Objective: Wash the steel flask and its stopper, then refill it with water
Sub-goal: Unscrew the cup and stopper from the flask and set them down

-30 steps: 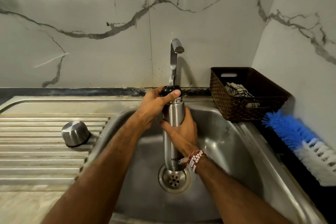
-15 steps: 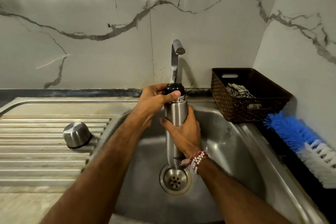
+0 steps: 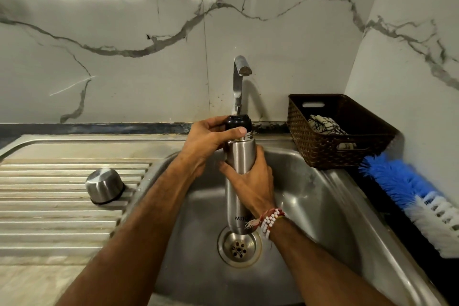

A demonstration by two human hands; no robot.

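Head view: flask (image 3: 239, 156) upright over the sink (image 3: 323, 206) drain, black stopper (image 3: 238, 122) seated in its neck, tap (image 3: 239, 74) dry, so I judge washing and refilling both remain. Right hand (image 3: 252, 181) wraps the body mid-height; left hand (image 3: 207, 143) fingers and thumb pinch the stopper, apparently to unscrew.

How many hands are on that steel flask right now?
2. The left hand grips the black stopper at the top of the flask; the right hand wraps around its body, over the sink. No other hand shows.
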